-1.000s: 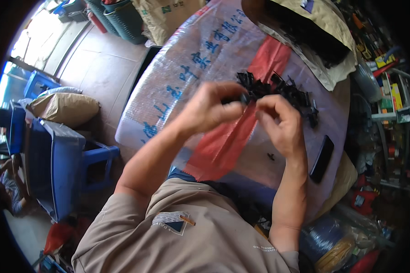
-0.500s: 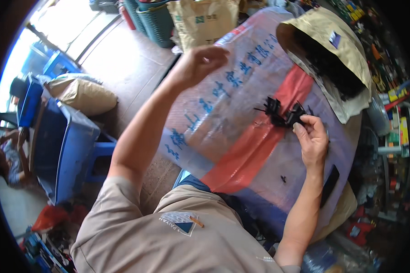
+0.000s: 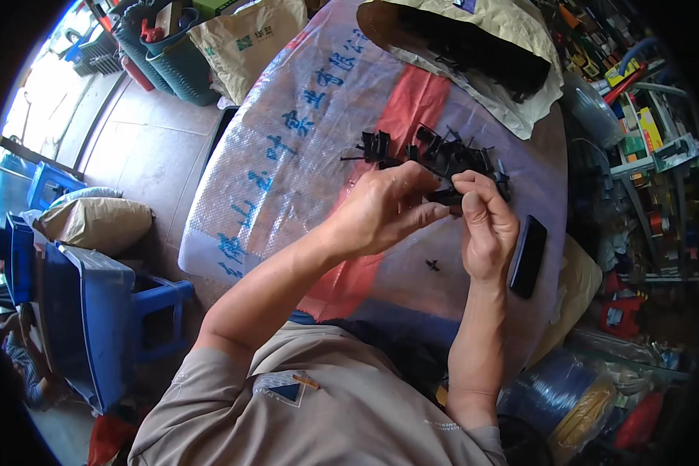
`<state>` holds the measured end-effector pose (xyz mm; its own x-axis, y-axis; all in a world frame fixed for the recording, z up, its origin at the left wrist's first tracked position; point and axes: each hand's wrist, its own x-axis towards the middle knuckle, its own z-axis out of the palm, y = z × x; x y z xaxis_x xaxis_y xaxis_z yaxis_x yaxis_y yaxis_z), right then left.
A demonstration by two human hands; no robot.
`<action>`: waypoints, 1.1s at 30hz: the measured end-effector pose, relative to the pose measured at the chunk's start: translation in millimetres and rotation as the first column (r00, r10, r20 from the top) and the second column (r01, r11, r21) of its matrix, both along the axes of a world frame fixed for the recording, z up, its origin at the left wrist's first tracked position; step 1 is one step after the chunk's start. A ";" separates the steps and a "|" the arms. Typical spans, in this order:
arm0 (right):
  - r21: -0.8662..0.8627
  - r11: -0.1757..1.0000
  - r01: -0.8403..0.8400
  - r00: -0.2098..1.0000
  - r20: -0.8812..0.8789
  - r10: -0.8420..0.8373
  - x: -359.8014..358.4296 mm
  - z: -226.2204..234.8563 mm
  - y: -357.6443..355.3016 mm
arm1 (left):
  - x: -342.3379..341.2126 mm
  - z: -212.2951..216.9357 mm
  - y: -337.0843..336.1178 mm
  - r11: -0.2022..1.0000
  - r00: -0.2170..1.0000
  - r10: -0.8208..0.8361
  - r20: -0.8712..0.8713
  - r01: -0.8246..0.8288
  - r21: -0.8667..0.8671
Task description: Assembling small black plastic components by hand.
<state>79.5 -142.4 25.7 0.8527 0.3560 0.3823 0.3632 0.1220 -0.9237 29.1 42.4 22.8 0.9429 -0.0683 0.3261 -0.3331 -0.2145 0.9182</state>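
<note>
Both hands meet over the plastic-covered table, around a small black plastic part. My left hand comes from the left, thumb and fingers pinching one side of the part. At its other side my right hand grips with thumb and curled fingers, which hide much of it. Just beyond the fingers lies a loose pile of similar black pieces, some with thin prongs. One tiny black piece lies by itself on the cover, nearer to me.
An open paper sack with a dark inside lies at the table's far side. Right of my right hand is a black phone. Blue plastic tubs stand at left, with crowded shelves at right.
My left hand has come down from the far left of the table to the black part in my right hand. The view has shifted, showing more of the right side.
</note>
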 end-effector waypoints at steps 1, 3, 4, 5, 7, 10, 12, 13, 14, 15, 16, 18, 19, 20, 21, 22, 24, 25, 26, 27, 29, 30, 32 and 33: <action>0.008 1.000 -0.007 1.000 0.008 0.007 0.2 -1.9 -2.0 | 0.2 -5.3 -9.6 0.997 0.993 0.031 0.117 -0.023 -0.070; 0.012 0.999 -0.037 0.999 -0.021 0.037 -4.8 -3.3 -3.9 | -3.1 -3.3 -16.9 0.997 0.993 0.045 0.106 -0.038 -0.069; 0.023 0.999 -0.045 0.998 -0.053 0.046 -8.0 -2.8 -4.5 | -3.3 -2.9 -19.2 0.996 0.994 0.063 0.094 -0.057 -0.067; 0.037 0.998 -0.053 0.995 -0.086 0.056 -10.2 -1.7 -7.0 | -3.5 -2.9 -21.8 0.996 0.994 0.058 0.094 -0.052 -0.067; 0.009 0.998 -0.058 0.996 -0.071 0.058 -11.2 -2.7 -12.2 | -3.6 -5.7 -26.0 0.998 0.988 0.045 0.148 -0.040 -0.038; 0.005 0.999 -0.035 0.994 -0.101 0.036 -12.5 -5.3 -12.2 | -2.4 -18.1 -38.8 0.976 0.996 0.034 0.083 -0.015 -0.218; 0.013 0.998 -0.061 0.991 -0.116 0.062 -11.7 -8.3 -15.1 | -3.2 -13.7 -39.9 0.987 0.994 0.050 0.101 -0.034 -0.158; 0.011 0.998 -0.057 0.992 -0.116 0.058 -11.8 -9.4 -16.0 | -3.5 -12.3 -40.3 0.994 0.990 0.071 0.120 -0.060 -0.096; 0.023 0.996 -0.082 0.988 -0.131 0.085 -12.2 -10.6 -16.1 | -3.8 -13.8 -41.0 0.993 0.990 0.072 0.120 -0.060 -0.097; 0.035 0.994 -0.107 0.983 -0.146 0.111 -12.4 -11.9 -16.3 | -4.0 -16.6 -41.6 0.994 0.981 0.090 0.173 -0.077 -0.079; 0.033 0.994 -0.108 0.983 -0.147 0.112 -11.2 -13.7 -16.6 | -4.3 -18.9 -42.2 0.993 0.968 0.107 0.225 -0.096 -0.062; 0.105 0.979 -0.176 0.974 -0.126 0.188 -9.3 -16.7 -16.9 | -5.0 -20.4 -44.1 0.992 0.946 0.127 0.297 -0.124 -0.028; 0.104 0.979 -0.175 0.974 -0.128 0.188 -9.8 -17.4 -17.2 | -5.7 -20.7 -44.8 0.988 0.918 0.143 0.369 -0.156 0.004; 0.117 0.977 -0.176 0.971 -0.144 0.193 -9.6 -18.9 -16.9 | -7.3 -20.6 -44.6 0.986 0.920 0.147 0.363 -0.164 0.015; 0.131 0.975 -0.177 0.967 -0.161 0.197 -9.7 -19.8 -16.3 | -8.4 -21.4 -44.3 0.986 0.920 0.151 0.362 -0.167 0.014; 0.131 0.975 -0.180 0.966 -0.162 0.200 -9.9 -20.5 -15.5 | -9.3 -22.3 -43.9 0.985 0.917 0.154 0.367 -0.173 0.017; 0.115 0.974 -0.197 0.971 -0.116 0.210 -10.8 -19.9 -14.8 | -10.0 -22.2 -43.5 0.984 0.914 0.159 0.373 -0.178 0.017; 0.113 0.974 -0.198 0.970 -0.117 0.211 -11.6 -17.9 -15.2 | -10.3 -21.4 -43.2 0.985 0.914 0.164 0.370 -0.175 -0.005; 0.102 0.973 -0.206 0.965 -0.143 0.219 -13.0 -15.0 -16.0 | -11.1 -21.4 -43.1 0.985 0.915 0.169 0.366 -0.172 -0.026; 0.091 0.973 -0.213 0.959 -0.169 0.226 -13.9 -13.6 -16.6 | -11.8 -22.0 -43.2 0.985 0.916 0.171 0.364 -0.173 -0.027; 0.106 0.968 -0.225 0.959 -0.152 0.240 -13.1 -16.1 -16.6 | -12.3 -22.7 -43.5 0.985 0.924 0.169 0.343 -0.168 -0.035; 0.122 0.964 -0.236 0.959 -0.132 0.252 -12.5 -17.5 -16.6 | -12.5 -23.2 -43.7 0.985 0.924 0.169 0.342 -0.167 -0.035; 0.133 0.961 -0.244 0.957 -0.124 0.261 -12.4 -20.3 -16.4 | -13.9 -24.5 -44.6 0.982 0.912 0.180 0.368 -0.190 -0.011; 0.145 0.957 -0.252 0.956 -0.115 0.270 -12.8 -21.1 -16.4 | -14.7 -24.5 -44.9 0.982 0.913 0.181 0.367 -0.190 -0.011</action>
<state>66.7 -158.9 4.7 0.7825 0.5285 0.3290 0.1784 0.3160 -0.9318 14.4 -2.6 -1.7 0.7554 0.0838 0.6499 -0.5957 -0.3253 0.7344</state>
